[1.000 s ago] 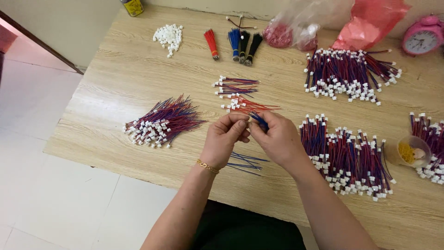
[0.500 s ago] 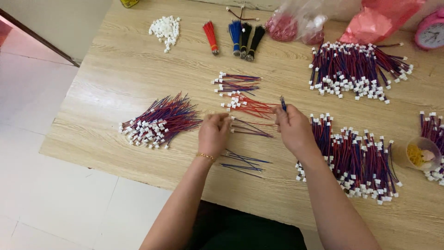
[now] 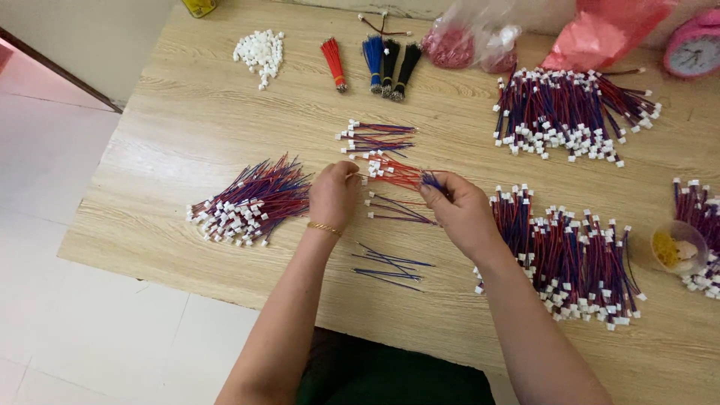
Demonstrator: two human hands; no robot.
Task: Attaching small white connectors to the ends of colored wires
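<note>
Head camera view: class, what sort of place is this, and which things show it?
Probably a home workbench for hand-assembling wire leads: a wooden table with wire bundles, loose white connectors and a pink clock.

On the table (image 3: 187,97), the two hands meet near the middle, the left hand (image 3: 334,196) touching one end of a small wire bundle (image 3: 394,172) and the right hand (image 3: 459,214) the other. A wire pile (image 3: 251,201) lies left of them, another pile (image 3: 562,251) right. Loose wires (image 3: 390,266) lie nearer the person, connectors (image 3: 260,51) at the far left.
</note>
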